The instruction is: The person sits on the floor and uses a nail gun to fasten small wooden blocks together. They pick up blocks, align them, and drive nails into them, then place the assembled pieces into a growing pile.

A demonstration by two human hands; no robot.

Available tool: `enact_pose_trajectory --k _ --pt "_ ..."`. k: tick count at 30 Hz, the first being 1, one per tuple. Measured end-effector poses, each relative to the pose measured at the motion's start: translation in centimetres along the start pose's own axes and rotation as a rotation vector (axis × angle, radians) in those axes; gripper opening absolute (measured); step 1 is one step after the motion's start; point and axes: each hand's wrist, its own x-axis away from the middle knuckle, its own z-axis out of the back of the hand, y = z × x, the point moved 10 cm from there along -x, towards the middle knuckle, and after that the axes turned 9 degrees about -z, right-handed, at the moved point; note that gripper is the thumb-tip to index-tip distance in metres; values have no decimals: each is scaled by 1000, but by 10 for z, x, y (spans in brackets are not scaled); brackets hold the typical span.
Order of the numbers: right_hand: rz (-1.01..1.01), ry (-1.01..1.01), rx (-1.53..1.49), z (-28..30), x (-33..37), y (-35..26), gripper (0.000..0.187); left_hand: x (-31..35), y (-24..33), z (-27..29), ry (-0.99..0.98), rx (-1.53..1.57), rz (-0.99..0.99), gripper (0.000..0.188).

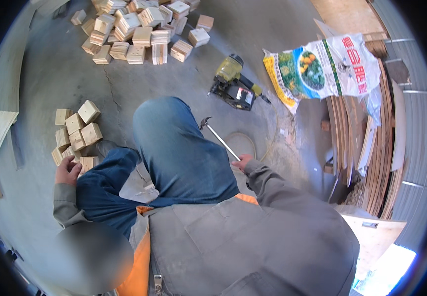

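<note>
A claw hammer [218,137] with a dark head and a pale shaft is gripped in my right hand [243,162], beside my raised knee. Its head points up and to the left, over the floor. Down at the left, my left hand [69,171] is next to a small cluster of wooden blocks [77,139]. Its fingers are slightly bent and apart, with nothing visible between them; whether they touch the nearest block I cannot tell.
A yellow-green and black nail gun [232,83] lies ahead, with a thin hose [275,129] curling on the floor. A large heap of wooden blocks [142,37] sits farther off. At right, a printed white sack [332,69] rests against stacked boards [379,148]. Stacked sheets [3,118] stand at left.
</note>
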Motion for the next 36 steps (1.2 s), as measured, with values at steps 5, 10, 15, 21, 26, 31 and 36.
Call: enact_pose_trajectory --k 5,10,15,21,26,31,36 --pt "-98 -175 -607 -28 38 17 32 -5 31 2 -31 -166 -19 45" --pt "-24 -274 -959 -1 45 -24 27 -12 62 -18 -25 -275 -49 46" --pt "214 -397 -1086 65 64 -121 21 -6 148 -27 74 -115 -206 44" --pt "637 -579 -956 131 165 -267 12 1 248 -55 112 254 -341 38" --pt "832 -731 -776 92 251 -360 12 20 291 -124 -33 438 -297 51" --pt "897 -683 -483 36 305 -404 13 35 317 -164 -82 827 -273 47" --pt "968 -634 -287 1 325 -428 24 41 273 -150 84 1354 -51 27"
